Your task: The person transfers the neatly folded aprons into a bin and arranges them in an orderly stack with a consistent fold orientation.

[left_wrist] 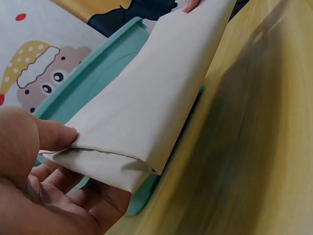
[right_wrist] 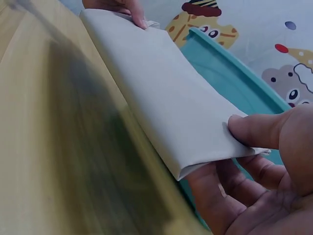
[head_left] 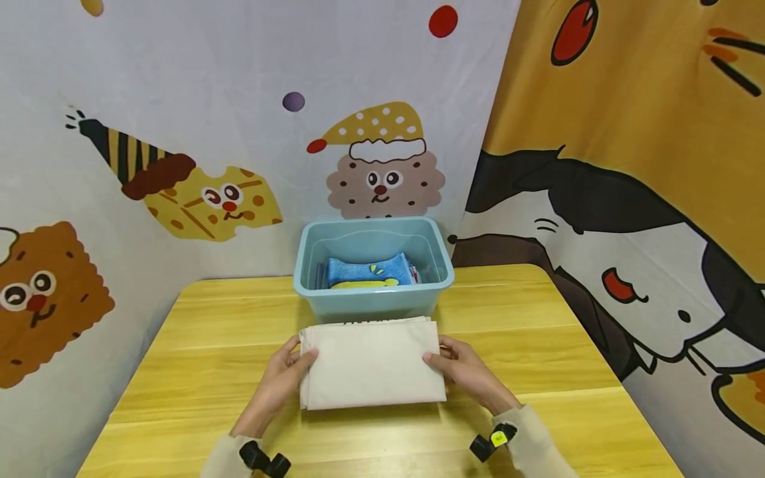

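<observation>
A folded cream cloth [head_left: 373, 365] is held level above the table, just in front of the light blue bin [head_left: 373, 305]. Dark print shows along its far edge in the head view. My left hand [head_left: 281, 373] pinches the left end, thumb on top and fingers underneath. On the opposite end, my right hand [head_left: 469, 373] grips in the same way. Both wrist views show the cloth's layered folds, with the left thumb [left_wrist: 56, 136] and the right thumb [right_wrist: 254, 129] pressed on the upper face.
Inside the bin lies a blue fabric item [head_left: 370, 269] with yellow marks, with other things beneath it that are hard to make out. The wood-grain table [head_left: 197, 372] extends to both sides. Behind it hangs a cartoon-printed curtain [head_left: 209, 66].
</observation>
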{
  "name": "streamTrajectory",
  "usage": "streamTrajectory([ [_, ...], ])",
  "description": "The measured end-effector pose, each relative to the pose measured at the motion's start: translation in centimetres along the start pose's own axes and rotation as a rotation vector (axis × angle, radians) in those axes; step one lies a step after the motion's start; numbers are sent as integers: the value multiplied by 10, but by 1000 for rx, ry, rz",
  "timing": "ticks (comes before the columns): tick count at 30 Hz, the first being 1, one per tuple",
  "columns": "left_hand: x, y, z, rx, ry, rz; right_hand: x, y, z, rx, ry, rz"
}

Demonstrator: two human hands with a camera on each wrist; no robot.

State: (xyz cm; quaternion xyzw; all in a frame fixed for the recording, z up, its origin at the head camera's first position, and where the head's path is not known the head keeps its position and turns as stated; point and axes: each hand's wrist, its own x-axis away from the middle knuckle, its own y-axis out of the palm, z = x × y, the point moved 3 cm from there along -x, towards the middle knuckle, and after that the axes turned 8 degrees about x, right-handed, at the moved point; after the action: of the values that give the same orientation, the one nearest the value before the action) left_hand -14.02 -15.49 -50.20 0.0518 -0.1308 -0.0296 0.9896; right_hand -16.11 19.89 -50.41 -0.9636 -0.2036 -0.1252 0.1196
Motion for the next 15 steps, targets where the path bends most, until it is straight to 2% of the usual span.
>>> streamTrajectory([
  [15,15,0,41,-49,102,-10,8,-9,-35,76,-51,54],
])
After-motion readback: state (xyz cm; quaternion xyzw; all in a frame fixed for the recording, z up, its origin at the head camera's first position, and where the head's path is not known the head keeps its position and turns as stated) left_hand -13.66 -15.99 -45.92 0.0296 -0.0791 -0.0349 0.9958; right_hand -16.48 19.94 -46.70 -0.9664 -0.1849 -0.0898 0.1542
